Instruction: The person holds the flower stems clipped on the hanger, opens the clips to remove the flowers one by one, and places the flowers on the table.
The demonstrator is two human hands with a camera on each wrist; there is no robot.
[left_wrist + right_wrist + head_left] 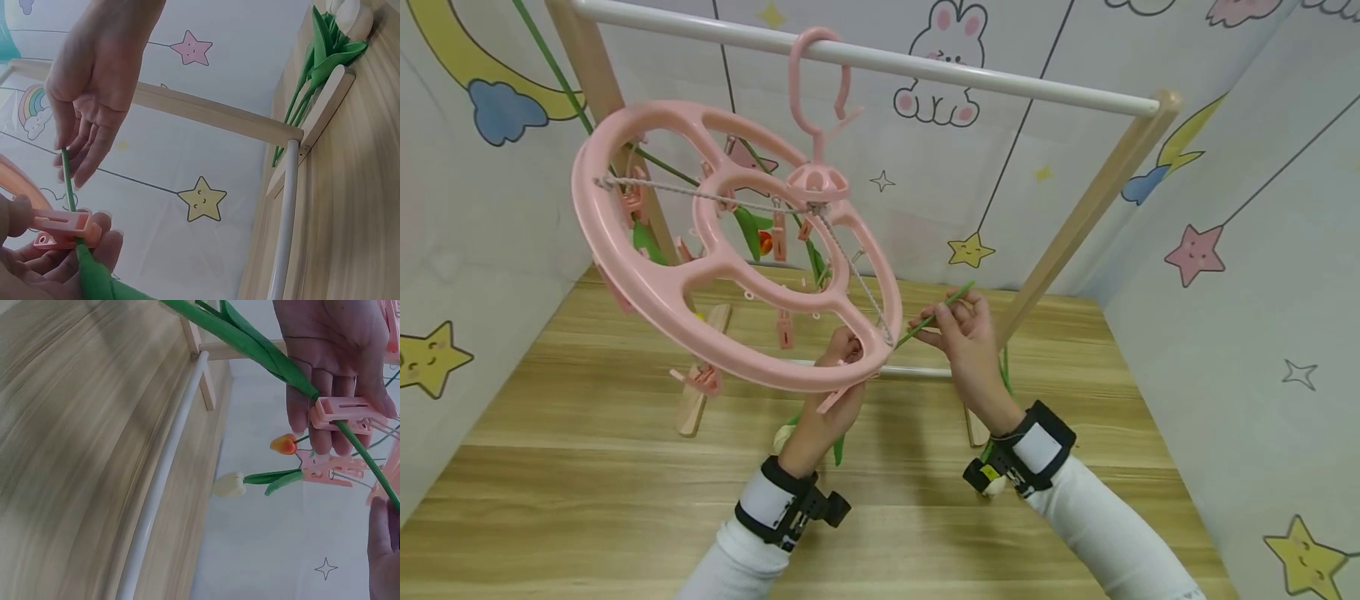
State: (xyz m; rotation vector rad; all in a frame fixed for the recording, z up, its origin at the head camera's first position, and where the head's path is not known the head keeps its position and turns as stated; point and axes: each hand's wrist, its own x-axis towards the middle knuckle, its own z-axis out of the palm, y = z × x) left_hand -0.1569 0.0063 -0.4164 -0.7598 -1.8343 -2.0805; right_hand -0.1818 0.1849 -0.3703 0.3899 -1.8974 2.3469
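A pink round clip hanger (760, 373) hangs tilted by its hook from the rack's white bar. At its near right rim, my left hand (833, 400) grips a pink clothespin (344, 409) between thumb and fingers. The green stem (369, 459) of an artificial tulip passes through this clothespin. Its leaves (250, 347) stretch away below the left hand, and the white bloom (782, 437) peeks out beside the left wrist. My right hand (966, 350) pinches the thin stem end on the right of the rim. The hanger's rim partly covers the left fingers in the head view.
A wooden rack with a white top bar (1000, 82) and slanted legs (1090, 200) stands on the wood-grain table (910, 517). An orange tulip (284, 444) and a white tulip (230, 484) hang from the hanger. More white tulips (350, 25) lie by the rack's right foot.
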